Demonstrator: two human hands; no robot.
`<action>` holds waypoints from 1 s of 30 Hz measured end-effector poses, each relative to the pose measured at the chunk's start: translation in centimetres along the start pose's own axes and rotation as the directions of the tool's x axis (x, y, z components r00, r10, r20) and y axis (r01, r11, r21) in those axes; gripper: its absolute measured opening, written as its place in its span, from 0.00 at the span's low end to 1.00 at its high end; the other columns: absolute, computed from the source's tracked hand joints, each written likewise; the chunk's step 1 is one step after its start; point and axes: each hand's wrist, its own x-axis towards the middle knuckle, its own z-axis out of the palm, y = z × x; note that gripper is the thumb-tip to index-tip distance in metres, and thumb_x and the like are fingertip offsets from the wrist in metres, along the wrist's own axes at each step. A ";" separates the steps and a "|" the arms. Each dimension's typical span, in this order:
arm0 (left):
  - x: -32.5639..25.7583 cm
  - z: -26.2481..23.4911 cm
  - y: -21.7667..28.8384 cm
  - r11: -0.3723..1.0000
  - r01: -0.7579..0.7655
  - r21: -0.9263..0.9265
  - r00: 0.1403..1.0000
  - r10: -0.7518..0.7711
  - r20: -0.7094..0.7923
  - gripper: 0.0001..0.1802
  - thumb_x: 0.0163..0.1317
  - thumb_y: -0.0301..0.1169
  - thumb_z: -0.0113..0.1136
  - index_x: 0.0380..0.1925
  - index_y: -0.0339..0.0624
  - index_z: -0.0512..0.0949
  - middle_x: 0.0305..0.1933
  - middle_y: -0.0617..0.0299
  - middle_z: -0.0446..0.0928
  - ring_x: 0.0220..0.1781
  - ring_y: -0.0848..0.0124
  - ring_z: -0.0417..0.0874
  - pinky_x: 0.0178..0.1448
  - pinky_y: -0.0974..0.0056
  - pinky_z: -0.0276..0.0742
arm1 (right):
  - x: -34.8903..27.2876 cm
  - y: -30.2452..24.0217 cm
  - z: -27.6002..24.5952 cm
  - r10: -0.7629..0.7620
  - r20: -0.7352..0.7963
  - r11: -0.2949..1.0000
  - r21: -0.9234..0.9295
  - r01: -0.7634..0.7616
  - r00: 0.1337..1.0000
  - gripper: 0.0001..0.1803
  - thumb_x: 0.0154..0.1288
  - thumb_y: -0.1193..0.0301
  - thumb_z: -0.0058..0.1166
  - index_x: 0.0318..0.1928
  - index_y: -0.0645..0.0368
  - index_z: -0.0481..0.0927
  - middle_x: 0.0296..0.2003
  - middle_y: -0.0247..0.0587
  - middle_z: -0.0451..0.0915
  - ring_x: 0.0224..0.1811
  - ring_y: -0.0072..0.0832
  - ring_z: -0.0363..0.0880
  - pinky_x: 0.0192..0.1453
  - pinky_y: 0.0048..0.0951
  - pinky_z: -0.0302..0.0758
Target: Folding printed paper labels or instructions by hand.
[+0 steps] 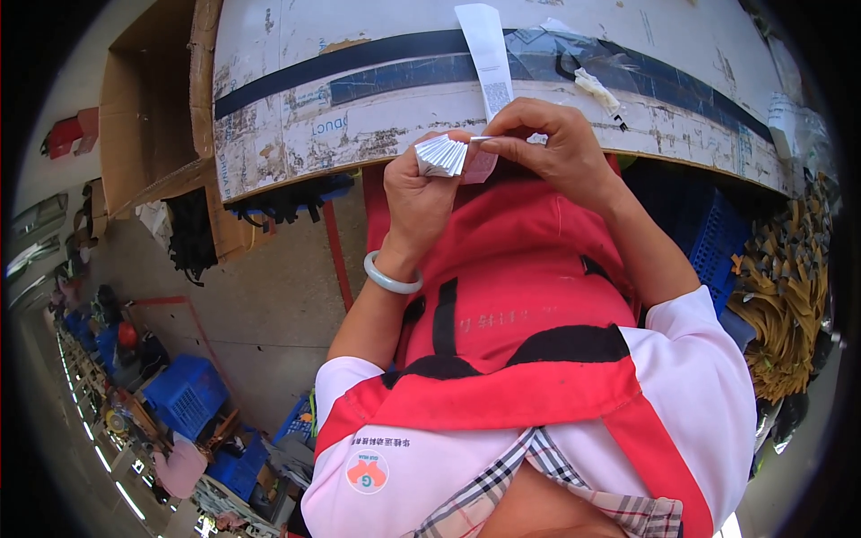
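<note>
Matt white paper labels [441, 154], a glossy smooth bangle [391, 279], a scuffed, peeling tabletop [359, 99].

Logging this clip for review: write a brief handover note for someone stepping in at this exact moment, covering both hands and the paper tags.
Left hand: shut on a fanned stack of small white tags, held at chest height above the red apron.
Right hand: fingers pinch one tag at the stack's edge.
A long white label strip lies on the worn white table, just beyond the hands.
Done: a stack is gathered in the left hand.
Left: cannot tell how many tags remain; no loose pile is in view.
</note>
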 end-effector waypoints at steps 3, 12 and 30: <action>-0.2 0.1 0.1 0.991 0.080 -0.105 0.997 -0.078 0.024 0.08 0.64 0.25 0.65 0.42 0.36 0.83 0.34 0.67 0.82 0.34 0.83 0.78 0.35 0.76 0.74 | -0.1 -0.1 0.2 0.032 0.009 0.998 0.057 -0.032 0.999 0.05 0.63 0.74 0.64 0.37 0.63 0.83 0.35 0.34 0.81 0.37 0.19 0.78 0.43 0.21 0.74; 0.5 0.3 1.5 0.779 0.550 -0.301 0.827 -0.456 0.329 0.16 0.68 0.41 0.61 0.42 0.37 0.80 0.30 0.63 0.80 0.27 0.79 0.77 0.29 0.74 0.71 | -0.6 -0.8 1.6 0.214 0.100 0.903 0.358 -0.236 0.972 0.06 0.64 0.73 0.63 0.35 0.62 0.83 0.32 0.30 0.77 0.32 0.16 0.74 0.39 0.20 0.72; 1.3 -0.2 -0.4 0.993 0.117 -0.024 0.993 -0.117 -0.020 0.13 0.63 0.26 0.67 0.47 0.35 0.80 0.38 0.64 0.80 0.35 0.77 0.80 0.42 0.72 0.77 | 2.6 4.2 -0.3 -0.064 -0.220 0.979 -0.205 0.018 0.973 0.08 0.61 0.71 0.66 0.41 0.55 0.88 0.38 0.33 0.78 0.30 0.18 0.74 0.36 0.21 0.74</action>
